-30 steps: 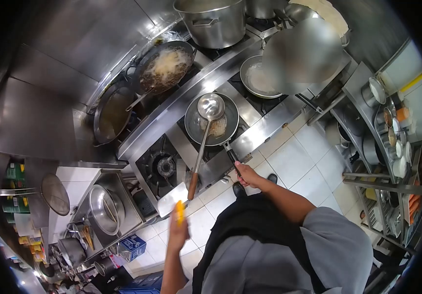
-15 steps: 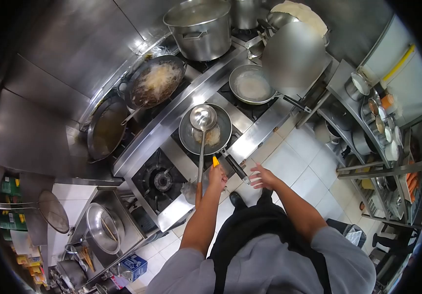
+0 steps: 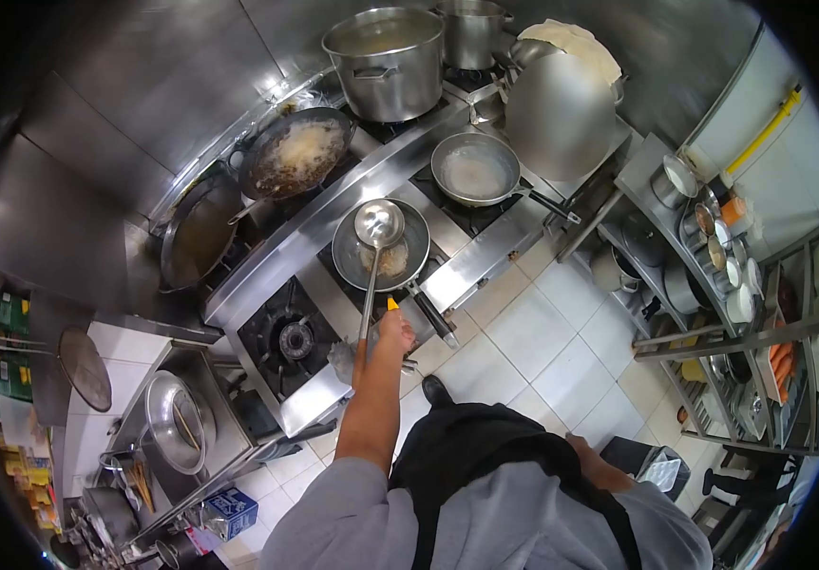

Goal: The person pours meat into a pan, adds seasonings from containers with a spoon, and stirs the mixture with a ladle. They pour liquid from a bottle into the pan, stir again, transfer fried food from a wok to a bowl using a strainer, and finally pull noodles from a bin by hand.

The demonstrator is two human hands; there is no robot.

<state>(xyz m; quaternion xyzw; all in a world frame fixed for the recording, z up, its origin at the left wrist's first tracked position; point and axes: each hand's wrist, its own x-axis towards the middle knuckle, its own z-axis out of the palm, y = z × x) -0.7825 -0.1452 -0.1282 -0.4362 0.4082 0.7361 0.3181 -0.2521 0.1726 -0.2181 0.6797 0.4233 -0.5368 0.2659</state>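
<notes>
My left hand is closed in a fist at the front edge of the stove, with a small yellow tip sticking out above it. What that thing is I cannot make out. Beside the fist, a long ladle rests with its bowl over a frying pan and its wooden handle pointing towards me. Pale food lies in this pan, whose black handle passes right of my fist. My right hand hangs low at my right side, mostly hidden by the apron, its fingers not visible.
A wok of bubbling oil, a second wok and a large pot stand along the back. Another frying pan holds pale liquid. Left is an open burner; right, a shelf rack with containers.
My right hand has dropped from beside the pan handle down to my side. My left hand remains closed by the ladle and pan. The whole view has shifted slightly.
</notes>
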